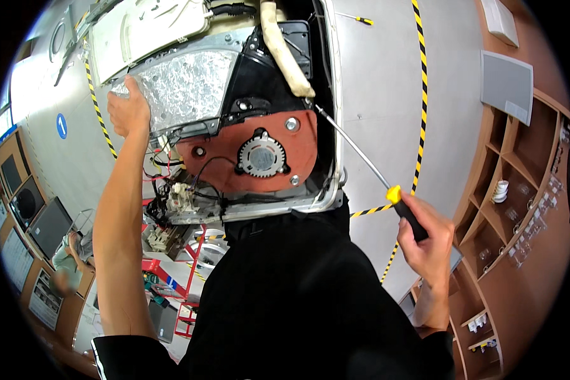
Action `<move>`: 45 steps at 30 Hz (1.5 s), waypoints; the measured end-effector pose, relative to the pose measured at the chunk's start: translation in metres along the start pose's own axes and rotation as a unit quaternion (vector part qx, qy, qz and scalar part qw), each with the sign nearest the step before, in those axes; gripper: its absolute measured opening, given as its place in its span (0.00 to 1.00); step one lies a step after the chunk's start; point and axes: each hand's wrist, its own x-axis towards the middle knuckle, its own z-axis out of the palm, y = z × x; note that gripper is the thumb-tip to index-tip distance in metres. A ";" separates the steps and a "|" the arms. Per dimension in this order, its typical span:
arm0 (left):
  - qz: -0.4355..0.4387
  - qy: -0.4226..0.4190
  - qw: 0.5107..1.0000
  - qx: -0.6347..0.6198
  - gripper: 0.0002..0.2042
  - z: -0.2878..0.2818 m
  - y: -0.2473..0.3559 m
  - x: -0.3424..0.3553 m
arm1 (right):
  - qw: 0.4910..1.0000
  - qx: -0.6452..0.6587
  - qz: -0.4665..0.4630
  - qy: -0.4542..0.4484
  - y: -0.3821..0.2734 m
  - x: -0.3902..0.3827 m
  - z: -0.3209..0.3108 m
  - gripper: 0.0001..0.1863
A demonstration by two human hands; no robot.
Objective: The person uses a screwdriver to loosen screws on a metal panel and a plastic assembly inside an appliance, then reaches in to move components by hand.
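In my right hand [424, 237] is a long screwdriver [367, 163] with a black and yellow handle, fingers wrapped round it. Its shaft slants up and left, with the tip at a small fastener below the end of a cream hose [278, 50]. My left hand [130, 111] grips the left corner of a silver foil-covered housing [187, 82], thumb on top; some of its fingers are hidden. Both parts sit in an opened appliance [337, 126]. Nearer me, a red-brown plate [225, 171] carries a round grey toothed motor [261, 157].
Loose wires and a white connector block [182, 199] fill the near left corner. Another yellow-handled screwdriver [364, 21] lies beyond the appliance. Wooden shelves [519, 158] stand at right; a red metal frame [187, 297] and another person [69, 263] are at lower left.
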 end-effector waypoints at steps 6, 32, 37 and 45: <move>-0.005 -0.004 1.000 -0.012 0.40 -0.003 0.002 0.000 | 0.995 -0.068 -0.075 0.014 -0.021 0.011 0.010 0.19; -0.005 0.010 1.000 -0.026 0.42 0.007 -0.005 0.004 | 0.932 -0.307 -0.157 -0.110 -0.049 0.073 0.029 0.12; -0.003 -0.013 0.999 -0.036 0.41 0.001 -0.002 0.002 | 0.930 -0.305 -0.164 -0.125 -0.048 0.081 0.033 0.11; -0.003 -0.017 0.999 -0.030 0.41 0.003 -0.002 0.004 | 0.920 -0.320 -0.174 -0.147 -0.049 0.089 0.034 0.10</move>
